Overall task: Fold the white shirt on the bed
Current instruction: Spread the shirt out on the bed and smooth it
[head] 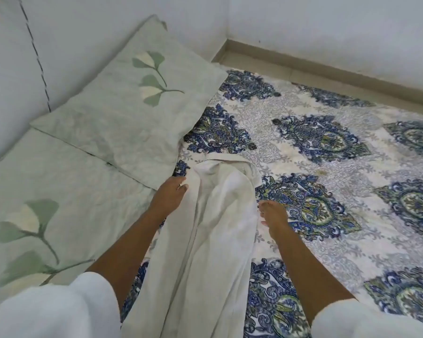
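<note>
Head view: white shirt (213, 240) lying long on bed (340, 172), collar end far, near green pillow (122, 113). L hand (171, 195) at shirt's left edge, fingers curled into cloth. R hand (274, 215) touching right edge; holding or not, can't tell.

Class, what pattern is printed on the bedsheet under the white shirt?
Blue and green ornate medallions on a white bedsheet, clearest in the head view.
</note>
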{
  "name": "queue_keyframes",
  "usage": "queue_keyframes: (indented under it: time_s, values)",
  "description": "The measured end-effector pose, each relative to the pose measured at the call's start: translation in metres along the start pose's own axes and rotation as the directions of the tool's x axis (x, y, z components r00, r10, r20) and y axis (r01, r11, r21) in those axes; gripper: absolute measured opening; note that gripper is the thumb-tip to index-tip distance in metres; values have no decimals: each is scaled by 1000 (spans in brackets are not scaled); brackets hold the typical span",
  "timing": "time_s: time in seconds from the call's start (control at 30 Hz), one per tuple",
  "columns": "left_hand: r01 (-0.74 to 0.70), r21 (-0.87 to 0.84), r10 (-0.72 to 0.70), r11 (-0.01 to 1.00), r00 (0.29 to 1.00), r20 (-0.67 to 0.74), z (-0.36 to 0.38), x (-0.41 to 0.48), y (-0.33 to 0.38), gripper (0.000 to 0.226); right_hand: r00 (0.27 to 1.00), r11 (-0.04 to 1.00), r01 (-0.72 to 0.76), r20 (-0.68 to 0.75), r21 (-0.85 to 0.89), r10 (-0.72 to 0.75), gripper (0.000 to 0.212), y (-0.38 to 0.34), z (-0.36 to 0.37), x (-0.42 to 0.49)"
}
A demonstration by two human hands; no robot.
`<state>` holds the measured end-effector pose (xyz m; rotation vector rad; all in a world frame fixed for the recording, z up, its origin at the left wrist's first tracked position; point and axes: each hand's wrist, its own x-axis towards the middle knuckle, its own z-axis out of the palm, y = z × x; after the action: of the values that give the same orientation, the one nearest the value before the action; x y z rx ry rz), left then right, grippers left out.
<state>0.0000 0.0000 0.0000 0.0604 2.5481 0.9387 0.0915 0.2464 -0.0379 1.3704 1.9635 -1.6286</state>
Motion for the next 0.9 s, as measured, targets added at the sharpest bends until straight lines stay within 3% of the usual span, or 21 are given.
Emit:
queue_keyframes:
  time_s: [0.17, 0.23, 0.33, 0.43, 0.53, 0.73, 0.8, 0.9]
  values:
    - [260, 36, -259, 965, 966, -20, 21, 40, -14, 44, 999, 999, -38, 24, -2, 38, 25, 0, 15, 33]
    - [296, -5, -296, 955, 955, 11, 27, 48, -18, 40, 996, 996, -82, 48, 26, 81, 27, -2, 19, 36]
    - [299, -120, -300, 947, 954, 7, 32, 55, -18, 36, 986, 962, -151, 103, 228, 131, 15, -3, 20, 37]
    - [257, -147, -268, 955, 961, -60, 36, 60, -12, 18, 963, 866, -231, 232, 444, 138, 5, -7, 15, 31]
    - [242, -117, -258, 963, 954, -152, 36, 60, -9, 7, 947, 850, -254, 298, 461, 122, 15, -6, 6, 31]
    - [160, 69, -135, 985, 952, -275, 26, 45, -7, 13, 925, 762, -361, 312, 538, 217, 25, -3, -9, 24]
    - [150, 10, -142, 989, 952, -270, 20, 41, -5, 11, 917, 729, -384, 329, 566, 228, 23, -2, -14, 17]
    - [174, -302, -244, 937, 946, -213, 7, 31, 4, 20, 927, 716, -347, 338, 605, 164, 19, -3, -26, 2]
